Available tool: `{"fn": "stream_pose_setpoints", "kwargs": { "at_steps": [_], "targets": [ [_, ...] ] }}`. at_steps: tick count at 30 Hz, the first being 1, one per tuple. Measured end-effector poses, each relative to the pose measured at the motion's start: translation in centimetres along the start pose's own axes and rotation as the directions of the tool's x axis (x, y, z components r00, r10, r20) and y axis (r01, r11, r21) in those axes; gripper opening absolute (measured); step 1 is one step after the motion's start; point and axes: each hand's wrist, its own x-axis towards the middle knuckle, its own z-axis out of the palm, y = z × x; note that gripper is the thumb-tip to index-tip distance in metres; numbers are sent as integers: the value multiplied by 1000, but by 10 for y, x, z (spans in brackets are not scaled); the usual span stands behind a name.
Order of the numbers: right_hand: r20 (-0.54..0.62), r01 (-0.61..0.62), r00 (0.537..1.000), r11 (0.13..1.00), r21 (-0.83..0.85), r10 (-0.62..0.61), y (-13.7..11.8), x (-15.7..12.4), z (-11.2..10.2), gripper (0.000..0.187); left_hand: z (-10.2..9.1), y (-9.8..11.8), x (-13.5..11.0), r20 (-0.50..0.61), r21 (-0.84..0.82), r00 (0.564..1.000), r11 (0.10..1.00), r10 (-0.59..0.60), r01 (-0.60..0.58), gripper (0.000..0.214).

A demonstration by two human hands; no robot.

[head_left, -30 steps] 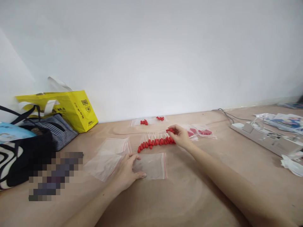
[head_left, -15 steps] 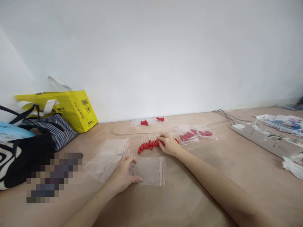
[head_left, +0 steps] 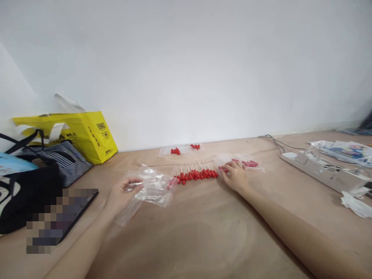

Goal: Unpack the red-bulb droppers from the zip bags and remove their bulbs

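My left hand pinches a clear plastic zip bag between thumb and fingers, holding it above the table. Under it lie more clear bags, partly covered. A row of sticks with red tips is fanned out on the table, tips toward me; the held bag overlaps its left end. At the row's right end, my right hand rests with spread, bent fingers on a zip bag of red-tipped sticks, hiding much of it. Another filled bag lies just beyond.
Two groups of red-tipped pieces lie on clear bags by the wall. A yellow bag, a striped pouch and a black bag stand left, near a blurred-out dark device. A power strip and printed packets are right.
My left hand has lifted a clear bag off the table and moved left and up. My right hand has shifted right, from the row of sticks onto the filled bag.
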Motion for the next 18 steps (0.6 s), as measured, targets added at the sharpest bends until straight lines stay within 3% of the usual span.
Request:
{"fn": "stream_pose_setpoints", "kwargs": {
  "at_steps": [3,5,8,10,15,18],
  "targets": [
    [-3,-246,969,959,-143,249,16,6,-3,34,-23,-19,17,-172,101,982,990,-80,99,29],
    [29,-367,924,907,-208,380,23,12,-3,44,-34,-31,25,-168,222,978,962,-120,156,27],
    [102,-438,876,866,-240,471,27,20,-2,56,-41,-41,30,-140,369,982,913,-127,171,26],
    [138,-454,859,859,-235,492,28,23,-2,59,-39,-41,30,-127,449,989,885,-77,127,27],
    [158,-504,840,854,-127,519,28,26,0,49,-21,-39,24,-63,676,977,728,206,-110,30],
    [128,-503,851,861,-81,509,27,26,2,37,-4,-42,19,23,677,970,710,241,-192,31]
  ]
}}
